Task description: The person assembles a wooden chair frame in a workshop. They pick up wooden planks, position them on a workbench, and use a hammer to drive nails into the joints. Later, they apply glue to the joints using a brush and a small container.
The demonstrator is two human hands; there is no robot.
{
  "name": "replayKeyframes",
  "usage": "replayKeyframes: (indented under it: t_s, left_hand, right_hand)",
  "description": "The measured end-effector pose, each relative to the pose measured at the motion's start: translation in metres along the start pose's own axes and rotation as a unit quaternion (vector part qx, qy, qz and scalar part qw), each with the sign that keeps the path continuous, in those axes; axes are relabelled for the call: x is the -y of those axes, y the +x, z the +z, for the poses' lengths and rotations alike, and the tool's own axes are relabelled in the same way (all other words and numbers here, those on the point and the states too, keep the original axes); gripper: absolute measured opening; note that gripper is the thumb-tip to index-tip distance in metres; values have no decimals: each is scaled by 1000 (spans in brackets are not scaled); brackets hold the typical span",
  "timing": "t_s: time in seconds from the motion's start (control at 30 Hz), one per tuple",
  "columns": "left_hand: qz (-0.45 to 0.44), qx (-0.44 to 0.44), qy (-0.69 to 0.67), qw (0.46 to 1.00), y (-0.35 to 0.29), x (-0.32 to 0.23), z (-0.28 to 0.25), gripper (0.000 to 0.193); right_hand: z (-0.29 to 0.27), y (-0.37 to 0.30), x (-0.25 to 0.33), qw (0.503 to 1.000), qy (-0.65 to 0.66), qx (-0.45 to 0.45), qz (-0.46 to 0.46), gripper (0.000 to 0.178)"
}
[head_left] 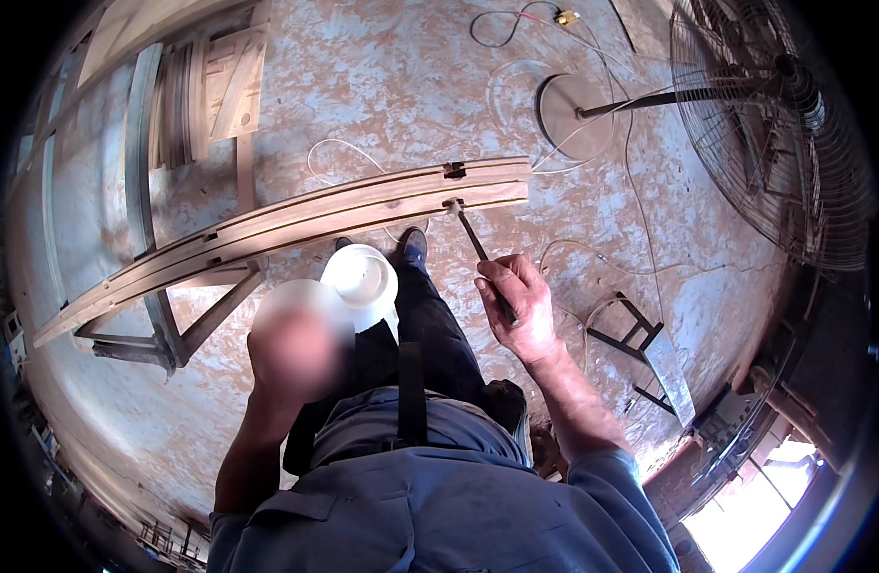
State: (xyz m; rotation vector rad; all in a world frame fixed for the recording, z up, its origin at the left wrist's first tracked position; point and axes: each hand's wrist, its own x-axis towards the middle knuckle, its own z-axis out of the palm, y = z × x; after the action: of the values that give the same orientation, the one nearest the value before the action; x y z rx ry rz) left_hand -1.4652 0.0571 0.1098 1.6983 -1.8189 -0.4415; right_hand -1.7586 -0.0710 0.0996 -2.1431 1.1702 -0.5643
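Observation:
My right hand (518, 304) is closed round the dark handle of a slim brush (473, 236). Its pale tip touches the near wooden rail (334, 225) at a dark slot close to the right end. A second wooden rail (344, 194) lies alongside on the far side, also with cut slots. Against my left hand (301, 342) is a white plastic tub (361, 283), held up in front of my legs, its mouth facing up. Blur covers the left hand's fingers, but the tub appears held by it. The tub's contents are hard to make out.
A dark trestle (177, 329) supports the rails at left. Stacked boards (186, 95) lie at upper left. A large pedestal fan (774, 115) stands at right, its round base (570, 115) beyond the rails. Cables (640, 181) cross the floor. A metal stand (650, 353) is at right.

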Motion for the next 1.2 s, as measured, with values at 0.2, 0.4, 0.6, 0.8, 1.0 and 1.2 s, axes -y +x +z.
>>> replayKeyframes:
  t_s: [0.2,0.4,0.6,0.8,1.0,1.2]
  left_hand:
    - [-7,-11,-4,1000,8,-2,0,18]
    - [-7,11,-7,1000,2,0,0,24]
    - [-16,21,-29,999,-4,4,1,26]
    - [-7,16,4,1000,8,-8,-1,26]
    - [-10,22,7,1000,7,-6,0,25]
    - [-3,25,36,999,7,-11,0,25]
  right_hand:
    - [1,-9,-3,1000,13,2,-10,19]
    - [-6,-15,-3,999,33,-17,17,18]
    - [-2,-13,-3,999,18,-14,36,21]
    - [4,-13,2,999,26,-21,14,25]
    - [16,-18,9,999,23,-5,-24,24]
    - [8,-20,4,999,20,-33,13,24]
